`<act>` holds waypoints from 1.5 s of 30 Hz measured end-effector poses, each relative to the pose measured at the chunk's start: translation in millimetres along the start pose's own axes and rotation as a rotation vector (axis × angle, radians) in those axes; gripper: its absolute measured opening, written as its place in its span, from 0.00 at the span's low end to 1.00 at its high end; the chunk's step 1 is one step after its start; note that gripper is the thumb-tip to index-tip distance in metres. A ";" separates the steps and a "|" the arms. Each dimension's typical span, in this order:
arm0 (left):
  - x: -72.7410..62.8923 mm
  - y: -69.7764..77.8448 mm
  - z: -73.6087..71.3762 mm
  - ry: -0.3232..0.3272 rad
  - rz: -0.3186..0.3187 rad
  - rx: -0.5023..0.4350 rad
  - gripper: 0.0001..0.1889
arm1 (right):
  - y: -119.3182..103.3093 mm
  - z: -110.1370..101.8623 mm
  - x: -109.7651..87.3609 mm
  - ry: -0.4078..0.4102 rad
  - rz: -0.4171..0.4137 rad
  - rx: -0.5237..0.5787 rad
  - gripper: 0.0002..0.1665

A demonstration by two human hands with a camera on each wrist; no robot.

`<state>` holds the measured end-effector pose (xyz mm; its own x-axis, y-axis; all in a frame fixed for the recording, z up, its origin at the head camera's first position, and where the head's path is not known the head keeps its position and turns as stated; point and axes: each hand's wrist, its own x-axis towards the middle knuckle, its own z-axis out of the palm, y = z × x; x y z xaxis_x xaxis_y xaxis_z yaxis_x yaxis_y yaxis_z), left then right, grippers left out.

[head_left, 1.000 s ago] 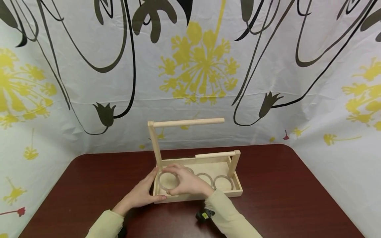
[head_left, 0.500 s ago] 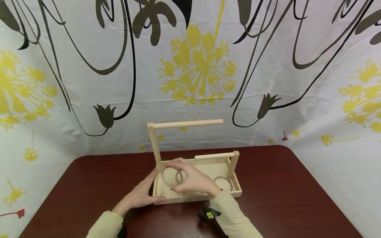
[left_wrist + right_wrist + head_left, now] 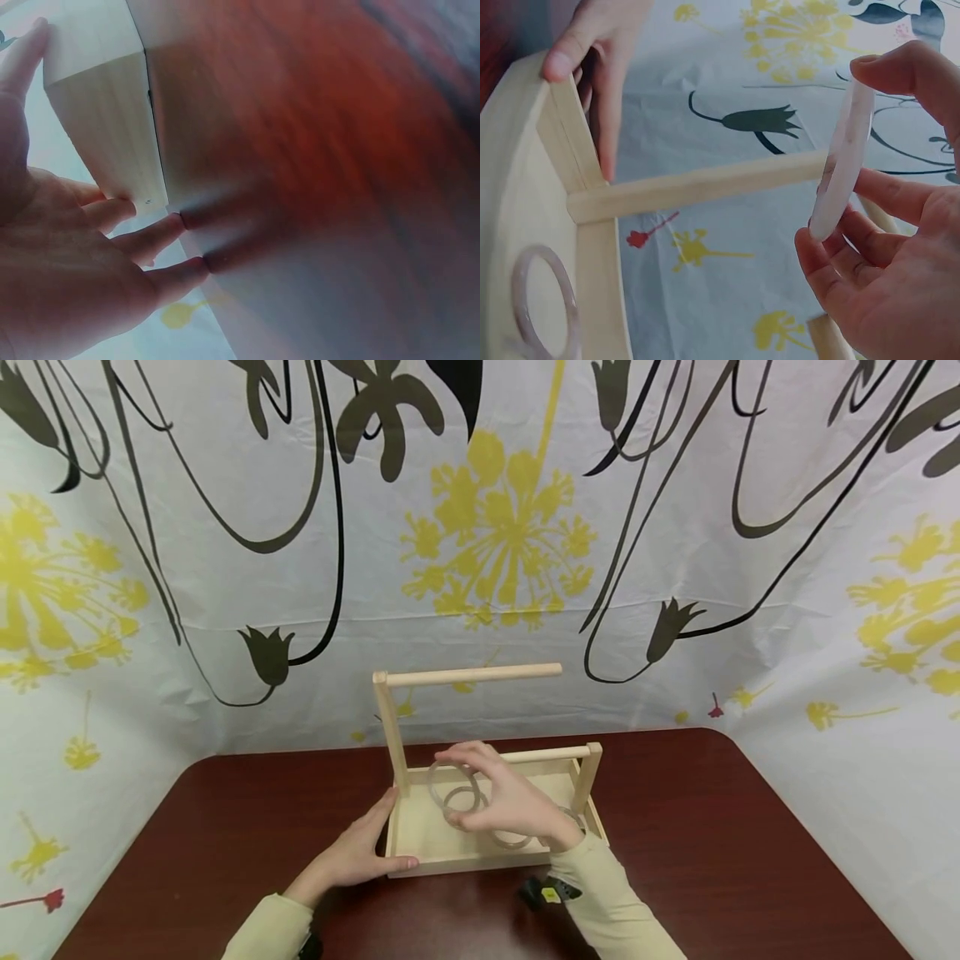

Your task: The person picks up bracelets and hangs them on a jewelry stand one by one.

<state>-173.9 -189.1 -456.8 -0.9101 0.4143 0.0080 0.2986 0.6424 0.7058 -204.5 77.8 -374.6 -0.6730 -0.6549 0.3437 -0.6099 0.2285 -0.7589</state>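
Observation:
A pale translucent bangle (image 3: 844, 165) is pinched by its rim between the thumb and fingers of my right hand (image 3: 517, 802). In the head view that hand holds it over the wooden tray (image 3: 480, 864). Several similar bangles lie inside, among them one lower bangle (image 3: 513, 846) and one further right (image 3: 576, 815), partly hidden by my right hand and wrist. My left hand (image 3: 352, 856) rests against the tray's left end, thumb on the front edge and fingers extended along the outside. In the left wrist view its fingertips (image 3: 196, 267) reach the table.
From the tray's left end rises a tall wooden post (image 3: 388, 735) with a horizontal rod (image 3: 472, 675) pointing right. A shorter post (image 3: 588, 777) at the right end carries a lower rod (image 3: 543, 753) pointing left. Behind the dark red table (image 3: 225, 827) hangs a patterned sheet (image 3: 337, 727).
My right hand has lifted the bangle from the tray's left end and carried it up and to the right. My left hand stays at the tray's left end.

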 end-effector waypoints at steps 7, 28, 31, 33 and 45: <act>-0.5 1.2 -0.8 0.001 -0.002 0.008 0.57 | 1.4 -14.4 -4.2 0.038 -0.044 -0.017 0.43; -1.5 0.7 0.6 0.006 0.005 0.004 0.58 | 5.6 -58.3 -15.8 0.127 -0.109 -0.174 0.41; -1.7 0.8 0.7 0.007 0.004 0.005 0.58 | 8.2 -68.8 -17.1 0.153 -0.116 -0.189 0.42; -1.9 0.7 0.7 0.009 0.004 0.006 0.58 | 9.9 -75.8 -18.4 0.167 -0.120 -0.186 0.42; -1.1 1.2 0.9 0.012 0.010 0.017 0.58 | -18.4 -110.9 -28.3 0.287 -0.109 -0.171 0.40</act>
<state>-172.3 -188.1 -456.6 -0.9102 0.4134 0.0239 0.3129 0.6489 0.6936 -220.6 172.0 -309.0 -0.6754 -0.4584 0.5777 -0.7296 0.3013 -0.6139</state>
